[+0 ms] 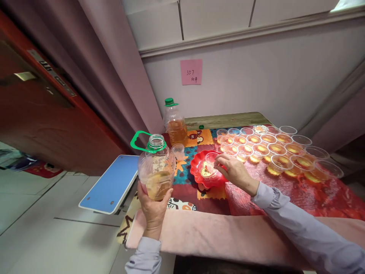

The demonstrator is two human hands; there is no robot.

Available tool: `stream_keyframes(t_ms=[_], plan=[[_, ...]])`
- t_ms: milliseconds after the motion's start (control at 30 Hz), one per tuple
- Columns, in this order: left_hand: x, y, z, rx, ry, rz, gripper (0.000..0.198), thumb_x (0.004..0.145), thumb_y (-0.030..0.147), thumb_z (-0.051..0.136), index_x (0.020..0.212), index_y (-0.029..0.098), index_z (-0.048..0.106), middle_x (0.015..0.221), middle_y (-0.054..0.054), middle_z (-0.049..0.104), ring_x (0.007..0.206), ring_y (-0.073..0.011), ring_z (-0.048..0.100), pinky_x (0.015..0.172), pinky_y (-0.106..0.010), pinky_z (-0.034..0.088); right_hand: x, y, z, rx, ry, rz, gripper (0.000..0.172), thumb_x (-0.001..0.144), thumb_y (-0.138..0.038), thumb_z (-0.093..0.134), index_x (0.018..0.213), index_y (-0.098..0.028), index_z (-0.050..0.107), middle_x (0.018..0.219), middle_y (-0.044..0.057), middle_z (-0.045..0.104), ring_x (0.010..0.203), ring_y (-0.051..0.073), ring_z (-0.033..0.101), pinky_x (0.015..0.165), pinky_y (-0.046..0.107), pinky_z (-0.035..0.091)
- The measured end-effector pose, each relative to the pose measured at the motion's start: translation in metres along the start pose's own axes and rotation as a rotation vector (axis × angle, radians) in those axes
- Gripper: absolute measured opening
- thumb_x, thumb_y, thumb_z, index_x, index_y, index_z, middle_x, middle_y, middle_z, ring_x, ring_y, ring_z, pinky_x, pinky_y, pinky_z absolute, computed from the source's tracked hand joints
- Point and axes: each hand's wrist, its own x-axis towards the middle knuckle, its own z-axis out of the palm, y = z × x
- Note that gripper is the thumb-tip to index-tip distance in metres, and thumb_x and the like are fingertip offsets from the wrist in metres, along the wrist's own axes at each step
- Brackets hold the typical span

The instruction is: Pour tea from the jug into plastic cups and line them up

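Note:
My left hand [155, 207] is wrapped round the lower part of a clear plastic jug [157, 173]. The jug has no cap, a green handle ring at its neck, and pale amber liquid in its lower half. With its fingers closed, my right hand [232, 169] grips a clear plastic cup [210, 161] over a red scalloped bowl [196, 175]. Whether the cup touches the bowl I cannot tell. Right of this hand stand several clear cups [281, 163] in rows, many with amber liquid in them.
A second jug [177, 129] with a green cap stands at the back left, holding darker amber liquid. Near it are a single clear cup [178, 150] and a loose green cap [201, 127]. A blue-topped stool [112, 182] stands left of the table. A pink cloth [205, 232] covers the front edge.

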Motion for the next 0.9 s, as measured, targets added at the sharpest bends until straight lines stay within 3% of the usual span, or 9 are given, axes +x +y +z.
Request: stream_keyframes(t_ms=[400, 500, 700, 900], plan=[[0.004, 0.003, -0.001, 0.009, 0.000, 0.040, 0.131, 0.063, 0.065, 0.098, 0.166, 0.011, 0.039, 0.157, -0.028, 0.057, 0.148, -0.0442, 0.058, 0.124, -0.056, 0.047, 0.001, 0.011, 0.025, -0.044, -0.062, 0.063, 0.010, 0.106, -0.022, 0.068, 0.100, -0.022, 0.076, 0.120, 0.011, 0.078, 0.099, 0.023, 0.075, 0.086, 0.033, 0.057], [0.003, 0.001, 0.000, 0.025, 0.001, 0.050, 0.131, 0.064, 0.067, 0.098, 0.166, 0.011, 0.038, 0.157, -0.028, 0.057, 0.147, -0.0444, 0.059, 0.124, -0.056, 0.047, 0.000, 0.007, 0.027, -0.039, -0.088, 0.056, 0.010, 0.105, -0.019, 0.069, 0.111, -0.021, 0.078, 0.130, 0.013, 0.078, 0.105, 0.026, 0.076, 0.090, 0.038, 0.060], [0.001, -0.003, 0.001, 0.030, 0.000, 0.048, 0.134, 0.063, 0.067, 0.098, 0.167, 0.011, 0.036, 0.157, -0.029, 0.057, 0.147, -0.0445, 0.059, 0.123, -0.056, 0.048, -0.014, 0.009, 0.015, -0.025, 0.034, 0.037, 0.055, 0.101, -0.024, 0.075, 0.155, -0.025, 0.061, 0.148, 0.015, 0.071, 0.131, 0.033, 0.073, 0.105, 0.048, 0.063], [0.002, -0.002, 0.000, 0.029, 0.002, 0.061, 0.133, 0.066, 0.068, 0.097, 0.168, 0.010, 0.035, 0.156, -0.029, 0.057, 0.146, -0.0455, 0.059, 0.122, -0.058, 0.048, -0.009, 0.002, 0.018, 0.052, 0.199, 0.170, 0.073, 0.097, -0.056, 0.080, 0.156, -0.018, 0.060, 0.150, 0.024, 0.070, 0.138, 0.042, 0.069, 0.113, 0.060, 0.059]])
